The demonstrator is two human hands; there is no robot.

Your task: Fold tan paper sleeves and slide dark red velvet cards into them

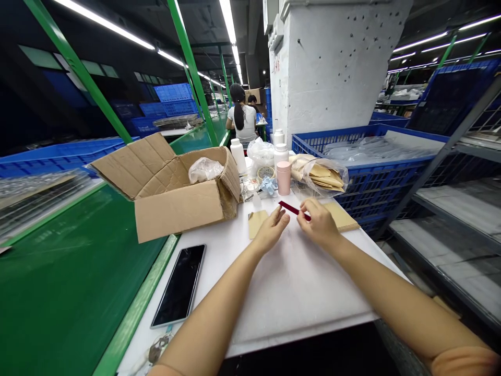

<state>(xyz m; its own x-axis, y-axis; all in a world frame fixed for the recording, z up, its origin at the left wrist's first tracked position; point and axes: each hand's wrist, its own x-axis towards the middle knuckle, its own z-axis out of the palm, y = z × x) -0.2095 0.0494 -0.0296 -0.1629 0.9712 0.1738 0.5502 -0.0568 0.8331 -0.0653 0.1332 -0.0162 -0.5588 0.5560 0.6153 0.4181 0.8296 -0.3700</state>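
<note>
R hand (319, 223) pinching dark-red strip (288, 207); L hand (271, 228) part-open by strip's 10 o'clock end, contact unclear. Best: light pinch, steady w/ L, no bending.

The right hand (320, 223) hides part of the dark red strip (288, 207); the cardboard box (178, 211) conceals most of its inside (some clear plastic (205, 171) shows). The bottom edge cuts off the green belt (74, 271), and lettering (177, 98) on the blue crates (172, 92) is illegibly small.
</note>
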